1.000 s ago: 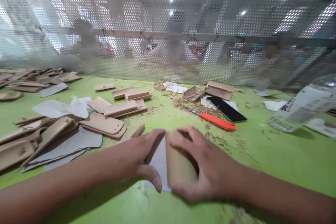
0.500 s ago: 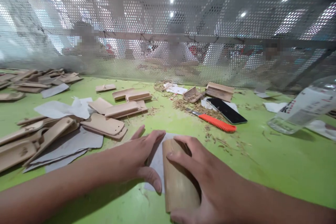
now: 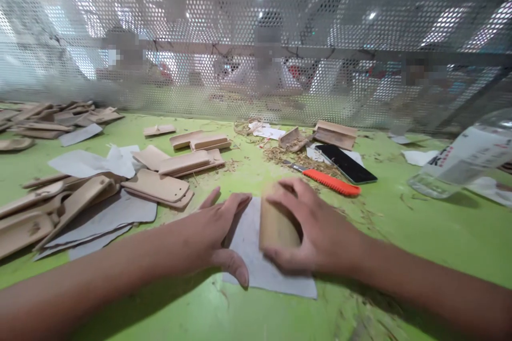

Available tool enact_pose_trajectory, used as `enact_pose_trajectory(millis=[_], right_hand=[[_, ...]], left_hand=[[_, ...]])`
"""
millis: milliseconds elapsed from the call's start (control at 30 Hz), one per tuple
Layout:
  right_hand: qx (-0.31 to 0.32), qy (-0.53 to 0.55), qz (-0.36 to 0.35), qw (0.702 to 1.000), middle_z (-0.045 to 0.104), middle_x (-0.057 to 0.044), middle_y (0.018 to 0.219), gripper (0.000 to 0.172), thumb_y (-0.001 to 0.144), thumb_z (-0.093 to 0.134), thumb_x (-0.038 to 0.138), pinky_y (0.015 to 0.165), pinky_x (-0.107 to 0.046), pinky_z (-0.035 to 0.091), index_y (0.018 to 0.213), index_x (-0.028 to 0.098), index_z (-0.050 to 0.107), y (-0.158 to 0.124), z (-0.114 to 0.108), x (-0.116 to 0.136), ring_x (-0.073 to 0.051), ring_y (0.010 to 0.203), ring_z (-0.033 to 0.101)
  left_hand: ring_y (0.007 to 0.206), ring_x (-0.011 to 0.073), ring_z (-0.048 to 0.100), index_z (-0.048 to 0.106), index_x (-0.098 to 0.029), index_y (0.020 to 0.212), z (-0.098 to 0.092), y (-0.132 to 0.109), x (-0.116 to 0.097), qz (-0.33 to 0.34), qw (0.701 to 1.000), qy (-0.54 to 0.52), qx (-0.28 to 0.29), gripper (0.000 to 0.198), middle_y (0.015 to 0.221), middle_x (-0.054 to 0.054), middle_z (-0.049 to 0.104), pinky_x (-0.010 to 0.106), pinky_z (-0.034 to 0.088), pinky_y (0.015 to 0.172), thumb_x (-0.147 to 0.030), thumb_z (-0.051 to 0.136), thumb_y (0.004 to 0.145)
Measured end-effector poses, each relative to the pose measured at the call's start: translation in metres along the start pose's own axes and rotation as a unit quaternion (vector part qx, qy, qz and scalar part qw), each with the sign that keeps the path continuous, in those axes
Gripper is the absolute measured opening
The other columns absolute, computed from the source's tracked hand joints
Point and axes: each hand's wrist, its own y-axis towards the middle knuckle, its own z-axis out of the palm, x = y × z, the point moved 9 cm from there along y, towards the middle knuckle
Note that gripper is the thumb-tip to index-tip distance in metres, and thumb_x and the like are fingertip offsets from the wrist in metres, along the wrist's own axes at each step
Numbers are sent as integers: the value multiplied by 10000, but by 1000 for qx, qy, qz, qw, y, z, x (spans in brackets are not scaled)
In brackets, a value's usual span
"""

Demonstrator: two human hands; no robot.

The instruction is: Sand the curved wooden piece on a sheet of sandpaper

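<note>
From the camera on my head, my left hand (image 3: pixel 210 232) lies flat on the left edge of a grey sheet (image 3: pixel 268 269) spread on the green table (image 3: pixel 420 245). Its fingers are stretched out and close together, thumb bent toward me, gripping nothing, only pressing the sheet down. My right hand (image 3: pixel 316 229) is curled over a tan wooden piece (image 3: pixel 276 226) that lies on the sheet, fingers across its top and far end, thumb along the near edge, so the piece is held between them and pressed against the sheet. The piece sits on the upper middle of the sheet, just beside my left fingertips.

To the left lies a pile of wooden pieces (image 3: pixel 160 186) of the same tan colour, mixed with more grey sheets (image 3: pixel 108 218); a further heap (image 3: pixel 60 120) sits at the far left of the table. Beyond my right hand lies a knife with an orange handle (image 3: pixel 330 182), and just behind it a dark phone (image 3: pixel 351 164), with wood shavings (image 3: pixel 288 157) scattered about them. A clear plastic bottle (image 3: pixel 464 162) lies on its side at the right. A perforated metal screen (image 3: pixel 256 53) stands along the far edge of the table; blurred people are behind it.
</note>
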Motion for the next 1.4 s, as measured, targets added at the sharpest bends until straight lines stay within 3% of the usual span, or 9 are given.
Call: enact_pose_trajectory(millis=[100, 267, 433, 567, 700, 933, 1033, 1200, 1400], right_hand=[[49, 51, -73, 995, 441, -175, 1421, 865, 620, 853, 599, 1033, -550, 503, 1351, 233, 571, -3, 9, 16, -390, 1247, 536], [-6, -6, 3, 1000, 451, -199, 1393, 746, 719, 790, 599, 1022, -585, 492, 1313, 199, 581, 0, 3, 3, -396, 1249, 524], [41, 52, -65, 996, 452, -175, 1409, 876, 614, 858, 617, 1031, -547, 503, 1342, 222, 571, 0, 11, 17, -377, 1231, 541], [-13, -4, 20, 1000, 443, -197, 1406, 740, 706, 802, 583, 1047, -620, 468, 1310, 213, 587, -2, 3, 4, -409, 1268, 510], [32, 57, -40, 997, 419, -168, 1445, 876, 580, 877, 595, 1015, -518, 524, 1330, 251, 584, -8, 14, 22, -363, 1226, 558], [-16, 93, 81, 992, 533, -140, 1391, 655, 748, 785, 650, 1091, -582, 438, 1246, 255, 627, 23, -18, -36, -392, 1288, 536], [-44, 369, 133, 919, 639, -115, 1316, 595, 847, 647, 711, 1044, -543, 500, 1248, 271, 622, 25, -25, -47, -368, 1226, 614], [6, 733, 173, 658, 699, -171, 1305, 751, 930, 447, 778, 1076, -565, 497, 1404, 199, 505, 21, -8, -33, -352, 1124, 713], [90, 783, 162, 594, 704, -222, 1315, 864, 947, 388, 802, 1119, -613, 432, 1492, 133, 423, 16, 2, -28, -406, 1149, 717]], left_hand=[[1418, 436, 456, 267, -202, 1562, 1, 0, 0, 26, 1000, -4, -5, 1005, 1472, 199, 546, 632, 120, 1226, -746, 723, 850], [1452, 443, 409, 252, -203, 1563, 2, 0, 4, -5, 1000, 9, -2, 1034, 1504, 212, 512, 596, 187, 1216, -720, 766, 830], [1374, 426, 505, 269, -149, 1552, -1, -1, -2, -4, 1000, -21, -13, 1044, 1436, 214, 556, 572, 183, 1227, -717, 764, 830], [1368, 428, 506, 260, -159, 1537, -2, -2, -1, -12, 1000, -13, -22, 1056, 1413, 212, 564, 588, 210, 1213, -682, 814, 806], [1273, 374, 598, 282, -185, 1516, -1, -2, -7, 12, 1000, -23, -11, 944, 1351, 171, 604, 580, 209, 1216, -686, 752, 868], [1326, 419, 554, 267, -213, 1542, -1, -3, -3, -24, 1000, -8, 11, 993, 1299, 134, 658, 596, 255, 1185, -583, 849, 829], [1411, 456, 471, 226, -189, 1582, -1, -4, -1, -12, 1000, -11, 7, 1034, 1401, 179, 620, 627, 154, 1216, -638, 803, 850], [1517, 464, 298, 183, -172, 1622, -2, 0, 1, 37, 999, -4, -38, 1089, 1601, 233, 425, 661, -21, 1236, -773, 685, 864], [1487, 459, 344, 270, -234, 1601, -14, 4, 18, -30, 992, 12, -120, 823, 1559, 174, 493, 625, 334, 1145, -675, 577, 978]])
